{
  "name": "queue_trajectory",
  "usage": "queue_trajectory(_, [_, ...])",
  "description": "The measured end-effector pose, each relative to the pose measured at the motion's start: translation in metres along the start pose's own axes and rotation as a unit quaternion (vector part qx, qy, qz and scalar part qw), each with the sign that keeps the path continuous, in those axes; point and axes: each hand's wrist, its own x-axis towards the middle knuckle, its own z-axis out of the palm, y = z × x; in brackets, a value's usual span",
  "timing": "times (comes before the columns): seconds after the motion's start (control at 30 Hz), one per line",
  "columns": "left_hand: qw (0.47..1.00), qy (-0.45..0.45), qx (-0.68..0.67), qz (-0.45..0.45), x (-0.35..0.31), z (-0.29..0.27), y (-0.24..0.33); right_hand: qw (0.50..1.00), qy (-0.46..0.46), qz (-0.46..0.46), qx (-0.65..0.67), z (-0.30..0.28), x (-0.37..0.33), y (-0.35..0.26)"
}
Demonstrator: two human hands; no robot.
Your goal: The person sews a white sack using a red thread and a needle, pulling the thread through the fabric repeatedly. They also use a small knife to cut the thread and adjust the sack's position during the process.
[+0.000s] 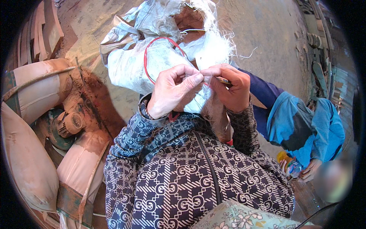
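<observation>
You are working at the centre of the frame with both hands meeting fingertip to fingertip above your patterned jacket (171, 175). Your left hand (173, 91) is pinching, thumb against forefinger, with almost no gap; it seems to be gripping the red cord (145, 61), though the exact hold is too small to confirm. Your right hand (234, 87) is curling closed beside it, its fingertips touching or nearly touching the left ones, and a slim yellowish piece (224, 80) is showing between its fingers. The cord is looping up from behind your left hand over the white woven sack (131, 72), which is lying across the upper middle of the frame, its frayed mouth (227, 44) opening toward the upper right.

The step in hand, as I judge it, is fine fingertip work on the cord. The next move is probably calling for a steady left pinch, small right-hand motions, and loose fibres kept clear. At right, another person (293, 118) is sitting, holding a yellow package (283, 156).
</observation>
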Motion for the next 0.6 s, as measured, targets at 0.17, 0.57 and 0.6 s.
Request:
queue_trajectory(0.17, [0.994, -0.025, -0.095, -0.054, 0.002, -0.003, -0.003, 0.998, -0.018, 0.036, 0.039, -0.002, -0.001, -0.004])
queue_trajectory(0.57, [0.987, -0.051, -0.131, -0.08, 0.002, -0.009, -0.005, 0.995, -0.033, 0.06, 0.07, 0.0, -0.002, 0.002])
queue_trajectory(0.6, [0.989, -0.046, -0.117, -0.074, 0.002, -0.009, -0.003, 0.995, -0.032, 0.068, 0.064, 0.001, -0.001, 0.002])
